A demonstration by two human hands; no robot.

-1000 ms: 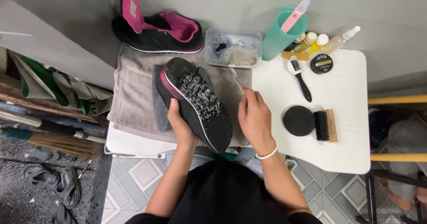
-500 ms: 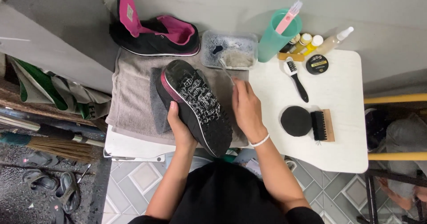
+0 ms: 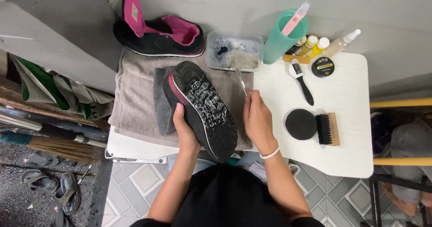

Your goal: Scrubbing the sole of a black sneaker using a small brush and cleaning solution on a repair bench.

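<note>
We saw a round black tin [image 3: 322, 66] with a yellowish label at the white table [image 3: 351, 132] back edge, yellow-capped bottles [image 3: 315, 44] and a pale spray bottle [image 3: 341, 43] just behind.

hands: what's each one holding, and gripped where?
Left hand grips the upturned black shoe by its side at mid-sole. Right hand holds a thin brush by its handle end, bristles in the soapy tray.
</note>
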